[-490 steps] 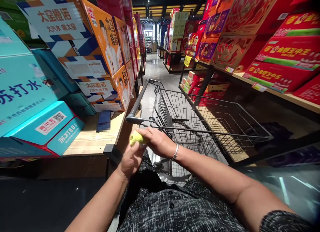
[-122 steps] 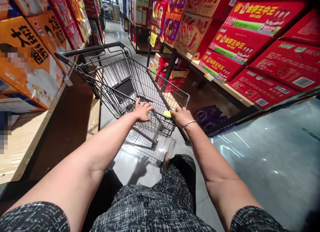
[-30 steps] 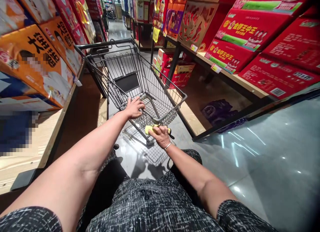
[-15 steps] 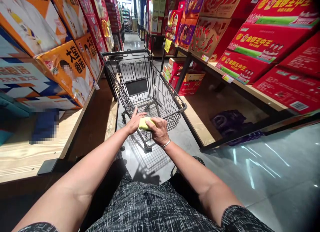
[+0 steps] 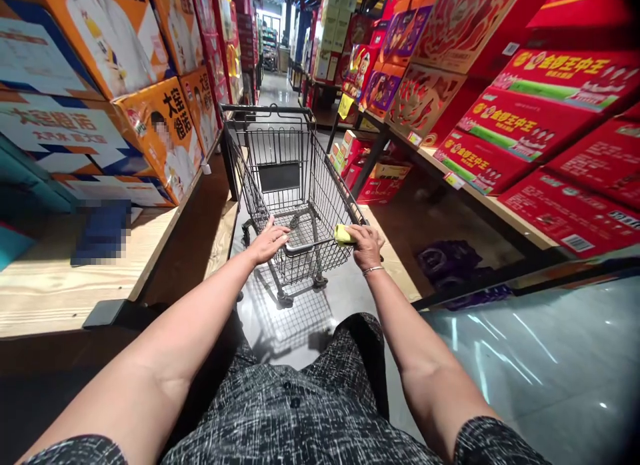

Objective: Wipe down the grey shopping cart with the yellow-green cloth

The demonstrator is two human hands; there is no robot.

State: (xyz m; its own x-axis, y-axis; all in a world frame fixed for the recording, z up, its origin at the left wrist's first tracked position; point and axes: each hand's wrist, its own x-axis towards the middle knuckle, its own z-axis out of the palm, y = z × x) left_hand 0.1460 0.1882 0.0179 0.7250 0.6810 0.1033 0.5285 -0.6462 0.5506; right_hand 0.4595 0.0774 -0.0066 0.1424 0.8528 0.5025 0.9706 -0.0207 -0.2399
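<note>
A dark wire shopping cart [image 5: 280, 151] stands in the aisle ahead of me, its basket holding nothing I can see. My left hand [image 5: 269, 241] rests on the near left corner of the cart's rim, fingers curled over the wire. My right hand [image 5: 366, 243] is closed on a yellow cloth [image 5: 343, 235] and presses it against the near right corner of the rim. A thin bracelet sits on my right wrist.
Wooden shelves with orange, white and blue cartons [image 5: 155, 118] line the left side. Red gift boxes [image 5: 520, 125] fill the sloped shelf on the right, with more boxes [image 5: 373, 175] beneath. The glossy grey floor [image 5: 525, 358] runs down the aisle beyond the cart.
My right hand has slid with the yellow cloth from the middle of the near rim to its right corner. My left hand stays on the left corner. The view has tilted up slightly.
</note>
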